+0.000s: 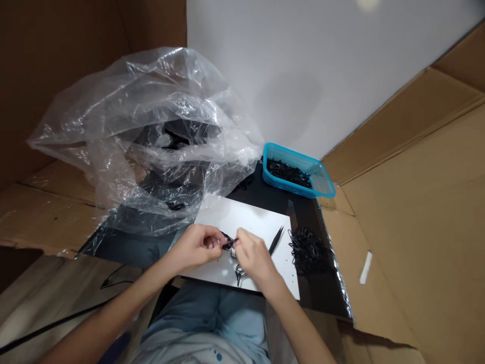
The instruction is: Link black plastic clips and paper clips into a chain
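Observation:
My left hand (200,244) and my right hand (253,254) meet over a white sheet (227,210). Between their pinched fingertips is a small black looped piece (229,243); my fingers cover most of it, so its exact kind is unclear. On the sheet just below, another black looped piece (238,274) lies partly behind my right hand. Black pointed tweezers (276,239) rest on the sheet to the right of that hand. A tangled pile of thin black loops (308,251) sits at the sheet's right edge.
A blue plastic basket (299,191) holding small black pieces stands at the back right of the dark table (326,290). A large clear plastic bag (162,111) with dark contents covers the left side. Cardboard walls (424,202) flank the table.

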`<state>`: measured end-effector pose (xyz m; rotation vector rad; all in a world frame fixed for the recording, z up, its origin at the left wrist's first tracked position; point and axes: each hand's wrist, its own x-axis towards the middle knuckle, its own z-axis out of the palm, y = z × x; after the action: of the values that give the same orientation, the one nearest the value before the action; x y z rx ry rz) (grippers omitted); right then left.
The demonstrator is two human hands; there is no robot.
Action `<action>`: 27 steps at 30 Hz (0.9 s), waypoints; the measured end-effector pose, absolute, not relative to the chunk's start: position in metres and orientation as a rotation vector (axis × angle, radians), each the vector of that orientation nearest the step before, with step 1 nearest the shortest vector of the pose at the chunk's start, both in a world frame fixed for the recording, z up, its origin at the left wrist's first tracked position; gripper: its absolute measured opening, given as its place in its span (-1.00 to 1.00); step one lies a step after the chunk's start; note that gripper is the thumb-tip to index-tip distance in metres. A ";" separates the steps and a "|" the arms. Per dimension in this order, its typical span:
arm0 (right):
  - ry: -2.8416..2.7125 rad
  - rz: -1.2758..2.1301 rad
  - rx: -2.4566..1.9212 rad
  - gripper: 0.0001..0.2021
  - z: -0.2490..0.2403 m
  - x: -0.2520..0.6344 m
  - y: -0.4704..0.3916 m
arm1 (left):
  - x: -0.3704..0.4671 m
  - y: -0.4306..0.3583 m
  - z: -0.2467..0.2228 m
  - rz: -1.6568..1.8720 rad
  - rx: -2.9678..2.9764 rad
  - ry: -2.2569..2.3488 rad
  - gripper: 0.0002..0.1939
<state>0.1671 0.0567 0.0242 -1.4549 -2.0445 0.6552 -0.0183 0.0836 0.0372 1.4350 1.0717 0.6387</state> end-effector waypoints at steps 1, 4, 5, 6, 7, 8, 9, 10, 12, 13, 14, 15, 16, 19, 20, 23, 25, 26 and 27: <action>-2.021 0.645 -1.492 -0.85 0.025 0.172 0.059 | -0.022 0.085 0.036 0.613 1.407 1.057 -0.86; -2.001 0.650 -1.547 -0.84 0.028 0.184 0.065 | -0.030 0.087 0.033 0.565 1.298 0.989 -0.84; -2.013 0.659 -1.545 -0.83 0.029 0.186 0.066 | -0.032 0.087 0.033 0.562 1.264 0.965 -0.84; -2.030 0.669 -1.536 -0.83 0.030 0.187 0.066 | -0.034 0.086 0.032 0.567 1.231 0.944 -0.83; -2.052 0.679 -1.521 -0.83 0.031 0.186 0.065 | -0.034 0.085 0.031 0.581 1.199 0.931 -0.83; -2.079 0.690 -1.501 -0.83 0.031 0.184 0.065 | -0.034 0.084 0.031 0.607 1.168 0.926 -0.85; -2.112 0.704 -1.475 -0.82 0.031 0.182 0.064 | -0.034 0.083 0.030 0.645 1.138 0.930 -0.86; -2.150 0.718 -1.445 -0.82 0.030 0.179 0.063 | -0.033 0.081 0.029 0.698 1.106 0.942 -0.88; -2.227 0.742 -1.388 -0.82 0.027 0.173 0.060 | -0.029 0.079 0.026 0.833 1.034 0.980 -0.90; -2.266 0.750 -1.361 -0.82 0.026 0.170 0.059 | -0.027 0.078 0.024 0.908 0.994 1.002 -0.90; -2.303 0.754 -1.335 -0.82 0.024 0.168 0.058 | -0.025 0.078 0.022 0.982 0.950 1.022 -0.90; -2.340 0.754 -1.309 -0.82 0.023 0.166 0.057 | -0.023 0.078 0.020 1.056 0.905 1.042 -0.90; -2.375 0.750 -1.284 -0.81 0.022 0.164 0.056 | -0.022 0.079 0.019 1.127 0.860 1.060 -0.90; -2.454 0.715 -1.239 -0.78 0.019 0.165 0.050 | -0.023 0.086 0.018 1.330 0.732 1.101 -0.88; -2.471 0.697 -1.238 -0.77 0.018 0.166 0.048 | -0.026 0.089 0.020 1.405 0.692 1.108 -0.87; -2.481 0.613 -1.288 -0.78 0.016 0.171 0.044 | -0.037 0.093 0.029 1.594 0.604 1.109 -0.84; -2.441 0.528 -1.378 -0.81 0.015 0.171 0.046 | -0.041 0.091 0.037 1.606 0.593 1.072 -0.84; -2.412 0.483 -1.430 -0.82 0.014 0.170 0.049 | -0.041 0.088 0.040 1.576 0.600 1.033 -0.86; -2.383 0.446 -1.476 -0.82 0.014 0.168 0.052 | -0.039 0.085 0.043 1.539 0.615 0.992 -0.88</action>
<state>0.1676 0.0518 0.0135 -1.4761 -2.3827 0.4456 -0.0392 0.0850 0.0433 0.6152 0.9923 1.5386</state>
